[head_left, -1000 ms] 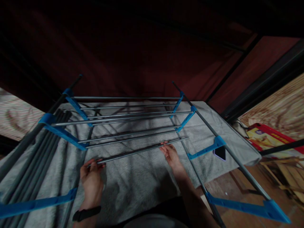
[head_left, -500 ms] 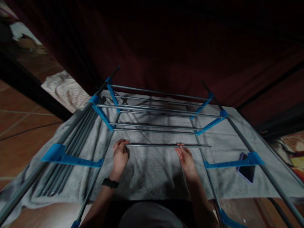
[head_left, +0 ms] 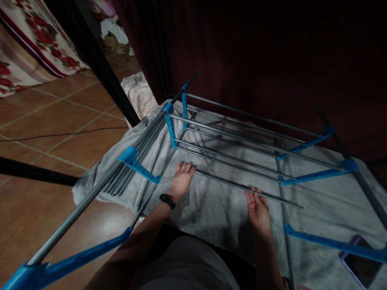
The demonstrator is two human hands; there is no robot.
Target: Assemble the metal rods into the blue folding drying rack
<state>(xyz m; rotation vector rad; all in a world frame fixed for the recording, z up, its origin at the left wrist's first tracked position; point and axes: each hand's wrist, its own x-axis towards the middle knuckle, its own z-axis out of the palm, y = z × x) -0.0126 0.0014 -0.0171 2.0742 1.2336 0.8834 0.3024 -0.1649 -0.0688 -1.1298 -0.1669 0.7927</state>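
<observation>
A thin grey metal rod (head_left: pixel 223 180) is held level between my two hands, above the grey blanket. My left hand (head_left: pixel 182 181), with a dark band on its wrist, closes around the rod's left end. Farther along, my right hand (head_left: pixel 256 205) pinches the rod from below with its fingertips, and the right end sticks out beyond it. Around my hands stands a rack frame of grey tubes with blue plastic brackets (head_left: pixel 140 167). Several crossbars (head_left: pixel 236 133) join the brackets at its far end. The nearer brackets on both sides have no bars between them.
Several loose grey tubes (head_left: pixel 130 165) lie side by side at the left on the grey blanket (head_left: pixel 211 217). A phone (head_left: pixel 361 262) rests under a bracket at the lower right. Dark red cloth (head_left: pixel 256 60) hangs behind. A black post (head_left: pixel 99 68) slants at the left over the tiled floor (head_left: pixel 69 117).
My view has turned to the left, so the frame appears shifted right and tilted. Both hands keep their hold on the rod, which has barely moved relative to the frame.
</observation>
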